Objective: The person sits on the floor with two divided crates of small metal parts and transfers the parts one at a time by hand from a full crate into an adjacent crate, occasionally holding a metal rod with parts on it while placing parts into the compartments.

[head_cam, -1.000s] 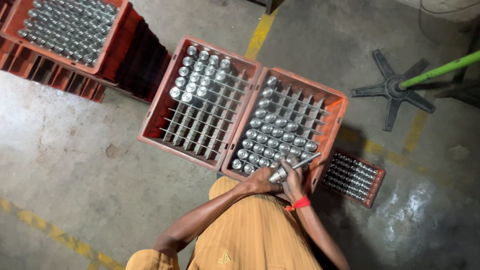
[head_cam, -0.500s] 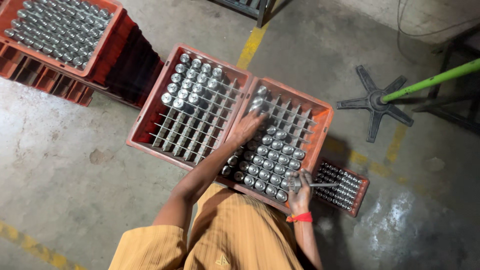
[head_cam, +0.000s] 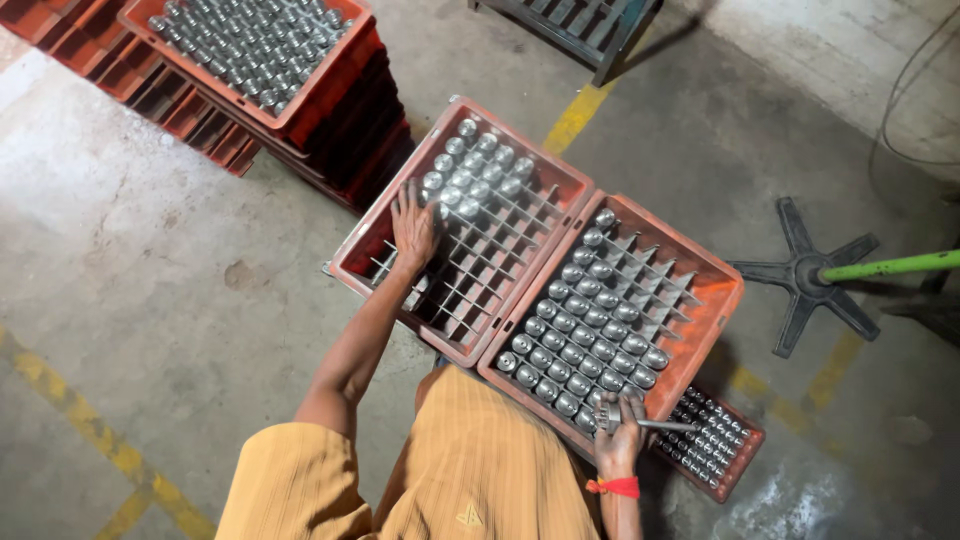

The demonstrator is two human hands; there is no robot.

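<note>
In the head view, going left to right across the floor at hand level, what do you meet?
Left hand on the left red crate → right red crate of metal cylinders → right hand holding a thin metal tool → black star-shaped base → green pole.

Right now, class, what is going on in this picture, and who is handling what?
A person in an ochre garment bends over two red divided crates on a concrete floor. The left hand reaches into the left crate, beside its cluster of metal cylinders. The right hand holds a thin metal tool at the near edge of the right crate, which is more than half filled.
</note>
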